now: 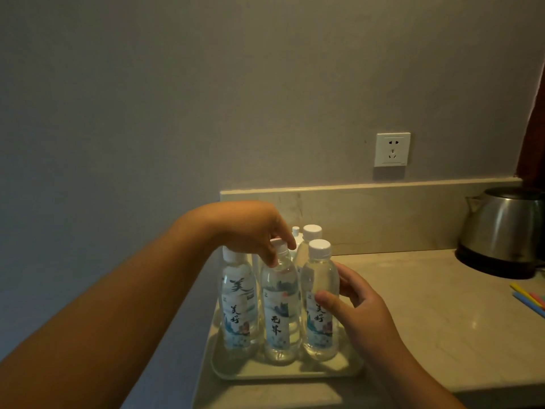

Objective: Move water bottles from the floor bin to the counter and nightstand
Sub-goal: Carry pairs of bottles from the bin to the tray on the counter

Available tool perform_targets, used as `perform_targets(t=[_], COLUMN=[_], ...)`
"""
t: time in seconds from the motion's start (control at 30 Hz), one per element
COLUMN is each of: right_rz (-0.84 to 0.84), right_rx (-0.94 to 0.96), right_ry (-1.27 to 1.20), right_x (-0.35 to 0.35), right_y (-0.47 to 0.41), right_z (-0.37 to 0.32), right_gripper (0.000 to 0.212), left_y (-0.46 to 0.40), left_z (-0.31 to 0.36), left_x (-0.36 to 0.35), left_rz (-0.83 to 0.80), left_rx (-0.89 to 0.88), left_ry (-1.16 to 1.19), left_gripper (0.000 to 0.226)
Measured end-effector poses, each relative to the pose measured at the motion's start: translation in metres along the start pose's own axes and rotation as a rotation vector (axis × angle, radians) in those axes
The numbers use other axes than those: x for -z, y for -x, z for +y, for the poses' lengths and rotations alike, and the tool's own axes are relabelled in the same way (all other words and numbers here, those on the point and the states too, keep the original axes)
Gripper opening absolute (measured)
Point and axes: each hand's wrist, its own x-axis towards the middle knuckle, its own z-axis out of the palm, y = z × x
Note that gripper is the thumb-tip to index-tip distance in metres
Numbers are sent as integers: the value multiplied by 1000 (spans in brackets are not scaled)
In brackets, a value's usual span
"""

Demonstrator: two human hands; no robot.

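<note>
1. Counter (413, 305) – pale stone, with a tray (283, 373) at its front left corner, set against the left edge.
2. Water bottles stand upright on the tray in a tight cluster: left bottle (237, 302), middle bottle (278, 311) and right bottle (320, 305) along the tray's front edge, with back bottle (309, 240) and another cap behind them.
3. Left hand (253, 228) comes from above – fingertips pinched on the neck and cap of the middle bottle.
4. Right hand (356, 302) wraps the right bottle's body: thumb across the label, fingers behind. Clamped on it; the bottle's base sits on the tray.
5. Kettle (504, 231) at the counter's back right corner, well apart from the tray.
6. Coloured sticks (529, 299) lie at the right edge.
7. Wall socket (392, 149) above the counter's back edge.
</note>
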Motion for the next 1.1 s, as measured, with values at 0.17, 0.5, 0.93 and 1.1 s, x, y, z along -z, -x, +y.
perform_targets(t=[0.17, 0.5, 0.93, 1.1], right_rz=[-14, -56, -44, -48], right_rx=[3, -47, -70, -68], right_ry=[-12, 152, 183, 180], right_x=[-1, 2, -6, -8], right_y=[2, 8, 14, 15], right_z=[0, 9, 3, 1], right_gripper=[48, 67, 51, 50], left_y=[-2, 12, 14, 16], left_z=[2, 0, 11, 16], left_x=[-2, -5, -15, -19], left_rz=[11, 59, 153, 175], left_rx=[-24, -12, 73, 86], left_ry=[9, 27, -37, -43], left_gripper=[50, 47, 48, 49])
